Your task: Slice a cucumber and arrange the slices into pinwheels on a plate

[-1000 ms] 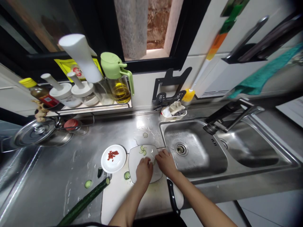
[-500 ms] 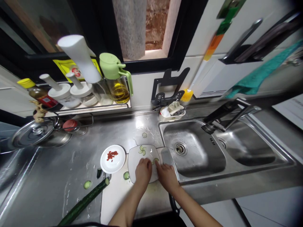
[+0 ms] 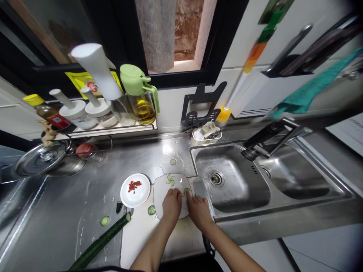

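Both hands are over a white squarish plate [image 3: 160, 189]. My left hand [image 3: 172, 206] rests on its middle with the fingers curled together; whatever they pinch is too small to make out. My right hand [image 3: 199, 212] lies at the plate's right edge, its fingers apart and a fingertip touching a thin cucumber slice [image 3: 186, 191]. Further up the plate, several curved slices form a pinwheel [image 3: 170, 180]. To the left is a round white plate [image 3: 124, 189] with red berries [image 3: 134, 186]. A cut cucumber [image 3: 100, 243] lies at the lower left, partly on the white cutting board [image 3: 136, 238].
A double sink [image 3: 232, 181] with a faucet [image 3: 278, 138] is on the right. Loose cucumber pieces [image 3: 104, 221] lie on the steel counter. Behind stand an oil jug [image 3: 141, 98] and jars on a rack; a lidded pot [image 3: 42, 156] is at left.
My hands have barely moved; the fingers of my right hand have shifted slightly by the slice. The plates and cucumber are in the same places.
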Available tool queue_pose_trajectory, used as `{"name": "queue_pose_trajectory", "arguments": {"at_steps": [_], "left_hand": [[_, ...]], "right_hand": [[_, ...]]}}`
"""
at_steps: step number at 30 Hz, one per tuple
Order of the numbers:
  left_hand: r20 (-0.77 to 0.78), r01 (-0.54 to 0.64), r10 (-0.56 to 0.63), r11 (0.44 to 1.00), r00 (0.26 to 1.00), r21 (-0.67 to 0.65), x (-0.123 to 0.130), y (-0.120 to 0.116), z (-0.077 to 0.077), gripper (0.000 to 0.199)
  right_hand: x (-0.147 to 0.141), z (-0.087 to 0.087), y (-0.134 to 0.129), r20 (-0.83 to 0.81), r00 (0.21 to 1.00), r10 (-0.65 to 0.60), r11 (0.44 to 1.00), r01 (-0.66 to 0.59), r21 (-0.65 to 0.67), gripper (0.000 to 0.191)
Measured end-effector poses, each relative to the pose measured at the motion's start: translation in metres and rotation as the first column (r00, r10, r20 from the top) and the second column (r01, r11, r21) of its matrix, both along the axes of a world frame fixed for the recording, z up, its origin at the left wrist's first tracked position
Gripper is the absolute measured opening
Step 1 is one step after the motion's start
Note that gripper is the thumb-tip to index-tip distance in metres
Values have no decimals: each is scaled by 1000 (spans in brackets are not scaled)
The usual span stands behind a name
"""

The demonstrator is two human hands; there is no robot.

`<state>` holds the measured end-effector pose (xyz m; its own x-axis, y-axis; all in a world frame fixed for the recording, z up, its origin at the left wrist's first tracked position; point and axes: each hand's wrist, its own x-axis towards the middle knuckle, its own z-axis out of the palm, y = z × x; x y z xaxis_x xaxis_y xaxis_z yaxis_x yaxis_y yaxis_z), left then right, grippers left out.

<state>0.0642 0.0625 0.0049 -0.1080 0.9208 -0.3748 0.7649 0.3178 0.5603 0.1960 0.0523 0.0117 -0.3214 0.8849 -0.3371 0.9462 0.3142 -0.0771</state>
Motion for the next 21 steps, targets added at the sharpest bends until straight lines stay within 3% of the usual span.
{"name": "queue_pose_trajectory", "arguments": {"at_steps": [10, 21], "left_hand": [[17, 75, -77, 993, 997, 87, -2, -4, -10, 20], [-28, 71, -68, 992, 997, 107, -1, -4, -19, 20]], "right_hand": [[6, -1, 10, -11, 999, 49, 979, -46, 199, 34], [-5, -11, 4, -7, 999, 33, 972, -31, 234, 38]]}}
